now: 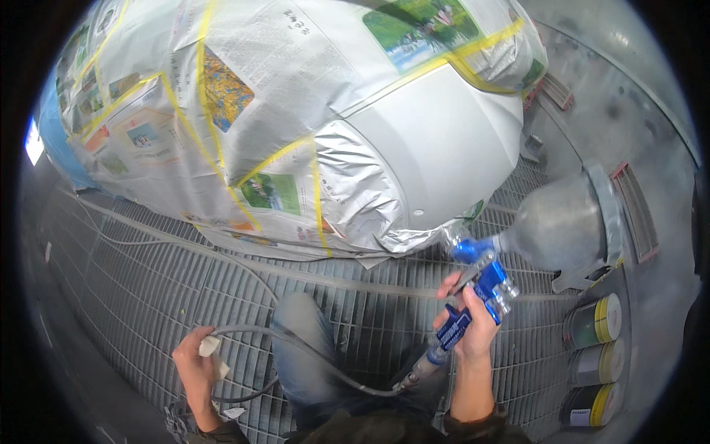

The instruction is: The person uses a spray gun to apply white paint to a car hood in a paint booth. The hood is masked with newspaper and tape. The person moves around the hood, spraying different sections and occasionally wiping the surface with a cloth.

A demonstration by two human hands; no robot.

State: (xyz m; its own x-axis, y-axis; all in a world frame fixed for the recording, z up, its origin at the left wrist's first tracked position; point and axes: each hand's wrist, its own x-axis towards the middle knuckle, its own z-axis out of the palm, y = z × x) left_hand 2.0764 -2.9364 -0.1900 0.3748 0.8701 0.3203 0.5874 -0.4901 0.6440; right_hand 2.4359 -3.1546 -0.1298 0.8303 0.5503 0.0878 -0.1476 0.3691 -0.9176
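Note:
My right hand (477,329) is closed round the grip of a blue spray gun (486,285), fingers at its trigger. A dull metal paint cup (562,222) is fixed to the gun and leans out to the right. From the bottom of the grip a grey air hose (325,354) curves across to my left hand (194,362). That hand is closed on the hose, with pale crumpled paper (212,348) also at its fingers. Beyond the gun is a car covered in newspaper (288,81) and yellow tape, with a light grey panel (444,140) left bare.
Underfoot is a metal grating floor (148,296), with more hose lying along the car's left side. Several paint cans (592,366) stand in a row at the right, by the grey wall (658,311). A paper scrap (234,413) lies below my left hand.

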